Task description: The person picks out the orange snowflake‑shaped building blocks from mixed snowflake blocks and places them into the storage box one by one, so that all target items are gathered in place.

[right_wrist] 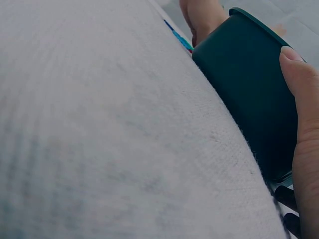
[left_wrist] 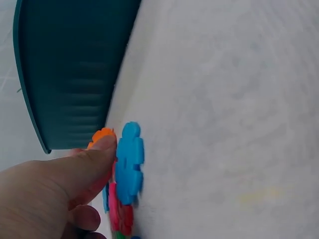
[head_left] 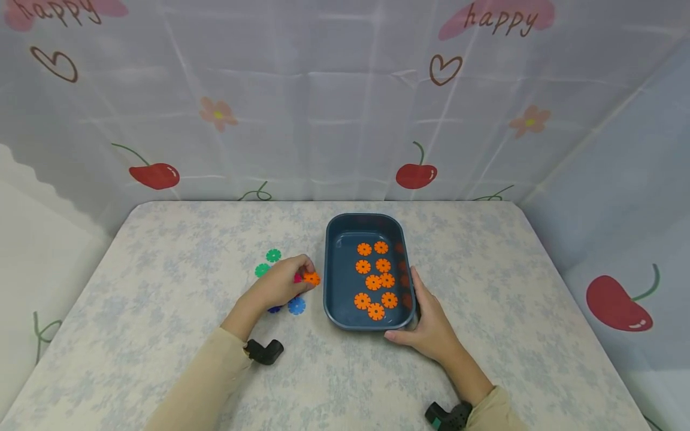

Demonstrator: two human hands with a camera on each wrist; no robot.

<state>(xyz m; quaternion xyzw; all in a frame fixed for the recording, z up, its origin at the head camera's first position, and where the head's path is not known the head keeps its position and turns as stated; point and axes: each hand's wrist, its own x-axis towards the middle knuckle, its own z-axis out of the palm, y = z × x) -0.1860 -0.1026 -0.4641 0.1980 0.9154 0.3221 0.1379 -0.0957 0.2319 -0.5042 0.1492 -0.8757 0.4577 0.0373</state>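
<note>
In the head view my left hand (head_left: 284,281) pinches an orange notched plastic disc (head_left: 311,278) between thumb and fingertips, just left of a dark blue tray (head_left: 335,317). Several orange discs (head_left: 375,311) lie flat inside that tray. Under and around the left hand are loose discs: green (head_left: 274,255), blue (head_left: 296,306) and pink (head_left: 297,278), partly hidden by it. The left wrist view has a light blue disc (left_wrist: 129,164) beside the thumb. My right hand (head_left: 431,323) grips the tray's near right corner, its thumb (right_wrist: 294,62) against the near side.
A pale patterned cloth covers the table (head_left: 178,269), whose far edge meets a white curtain (head_left: 323,120) printed with cherries and flowers. Black devices are strapped to both wrists, one at the left sleeve (head_left: 264,352) and another at the right (head_left: 448,416).
</note>
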